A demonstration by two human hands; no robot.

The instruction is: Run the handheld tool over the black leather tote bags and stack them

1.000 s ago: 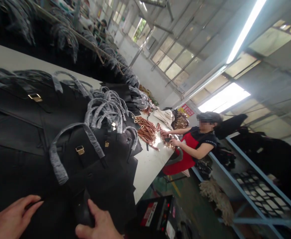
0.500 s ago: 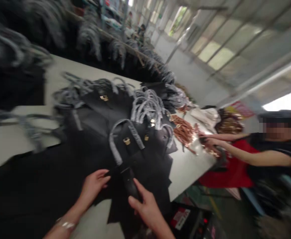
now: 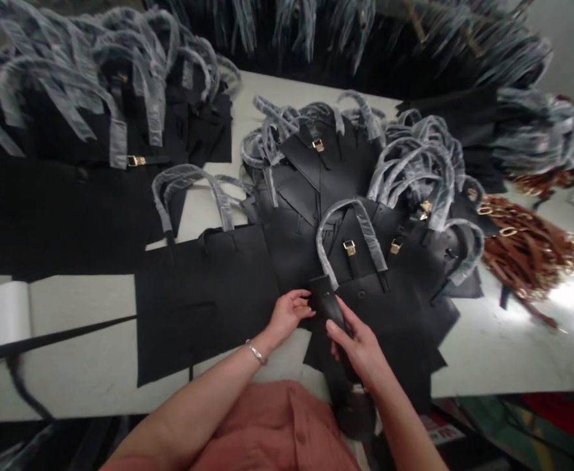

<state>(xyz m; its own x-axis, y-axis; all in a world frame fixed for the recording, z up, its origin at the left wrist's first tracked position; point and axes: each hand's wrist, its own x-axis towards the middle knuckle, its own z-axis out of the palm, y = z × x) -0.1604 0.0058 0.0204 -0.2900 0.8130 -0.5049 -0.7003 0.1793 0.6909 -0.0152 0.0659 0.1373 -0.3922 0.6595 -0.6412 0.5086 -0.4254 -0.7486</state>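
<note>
My right hand [image 3: 358,343] is closed around a long black leather-like piece [image 3: 327,297], its squared end pointing away from me. A small hole or stud shows near that end, and what the piece is exactly I cannot make out. Close to its left edge is my left hand [image 3: 289,316], fingers apart and slightly bent, over the edge of a flat black bag panel [image 3: 208,301]. Under my right hand lies another black bag panel [image 3: 395,320]. Just beyond stands a plastic-wrapped handle [image 3: 338,216], beside a gold buckle [image 3: 349,248].
Black bag parts with wrapped handles [image 3: 414,163] overlap across the white table [image 3: 503,347]. Another pile [image 3: 95,111] fills the far left. Brown straps with gold rings [image 3: 527,242] lie at right. A white object [image 3: 2,314] sits at the left edge.
My view has turned left and down, so the other person has left the picture. The right hand keeps hold of the black piece; my left hand stays close beside it.
</note>
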